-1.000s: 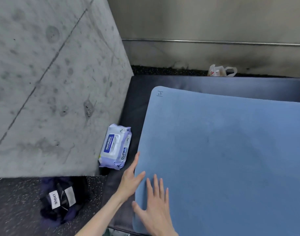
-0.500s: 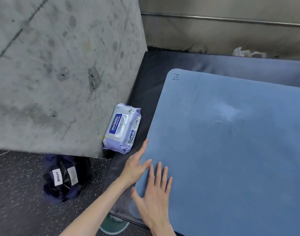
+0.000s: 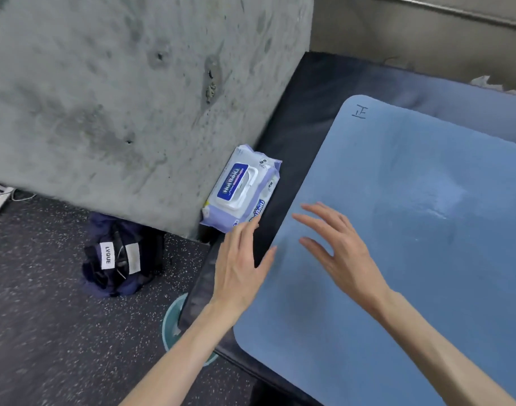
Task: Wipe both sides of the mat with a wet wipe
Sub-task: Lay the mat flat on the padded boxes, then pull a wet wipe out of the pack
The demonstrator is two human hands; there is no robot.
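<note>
Mat: the blue mat [image 3: 412, 244] lies flat on a dark pad [image 3: 294, 127], rounded corners, matte surface, a small handwritten mark near its far left corner; a paler, shiny patch shows toward the right side.
Mat, cut off: its right and near edges run out of view, so its full extent cannot be told.
Right hand: the right hand [image 3: 338, 250] is over the mat's left part, fingers spread and straight, holding nothing; whether the palm touches the mat cannot be told.
Left hand: the left hand [image 3: 239, 265] reaches over the dark pad's edge, fingers extended and empty, fingertips at the near end of the wipes pack [image 3: 239, 189]; contact is unclear.
Wipes pack: lilac and white, lid closed, leaning against the concrete wall [image 3: 119, 98], beside the pad.
Floor: a dark bag [image 3: 119, 256] with a white label; a teal basin [image 3: 171, 323] mostly hidden under the pad and left forearm.
</note>
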